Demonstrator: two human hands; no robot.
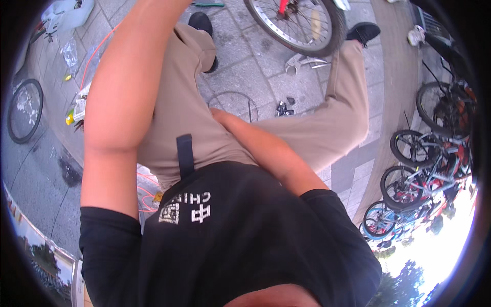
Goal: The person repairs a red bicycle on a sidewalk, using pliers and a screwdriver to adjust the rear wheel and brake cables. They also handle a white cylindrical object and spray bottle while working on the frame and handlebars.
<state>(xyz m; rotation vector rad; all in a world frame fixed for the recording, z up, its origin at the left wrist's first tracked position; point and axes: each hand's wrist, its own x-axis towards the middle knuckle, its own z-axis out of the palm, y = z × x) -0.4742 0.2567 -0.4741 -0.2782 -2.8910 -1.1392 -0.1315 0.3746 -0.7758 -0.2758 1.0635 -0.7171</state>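
One red-forked wheel [292, 8], one loose tyre [41, 102], two arms [117, 92], two shoes [364, 33], at least three bicycles [427, 179]

Parked bicycles [430, 178], probably trees [404, 285] beyond

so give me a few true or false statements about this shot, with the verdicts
1. The wheel shows beside the right shoe. True.
2. That shoe is white. False: it is black.
3. A loose tyre lies near the picture's left edge. True.
4. Parked bikes stand at the picture's left. False: the bikes are at its right.
5. The left hand shows fully. False: the left forearm runs out past the top edge.
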